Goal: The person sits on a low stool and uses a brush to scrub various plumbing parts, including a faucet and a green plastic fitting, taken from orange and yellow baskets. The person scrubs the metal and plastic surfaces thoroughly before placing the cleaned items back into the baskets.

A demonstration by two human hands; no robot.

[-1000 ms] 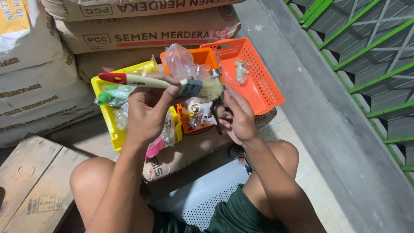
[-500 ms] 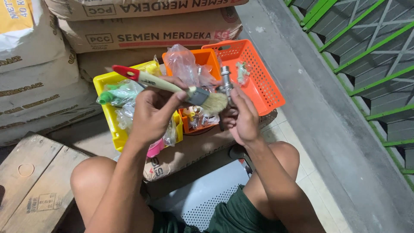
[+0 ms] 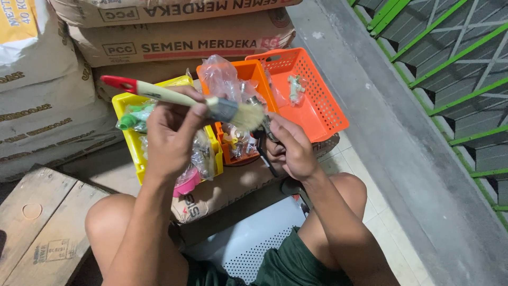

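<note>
Left hand [image 3: 169, 130] clenched on brush [image 3: 180, 99], handle up-left, bristles right, nearly touching fitting [image 3: 263, 123] gripped in right hand [image 3: 291, 148]. Held above yellow basket [image 3: 127, 153] and orange baskets [image 3: 323, 114], sacks [image 3: 174, 47] behind.

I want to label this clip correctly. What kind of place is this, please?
Probably a building-supply storeroom or shop: stacked cement sacks, plastic baskets of bagged small fittings, and a paintbrush in the left hand.
</note>
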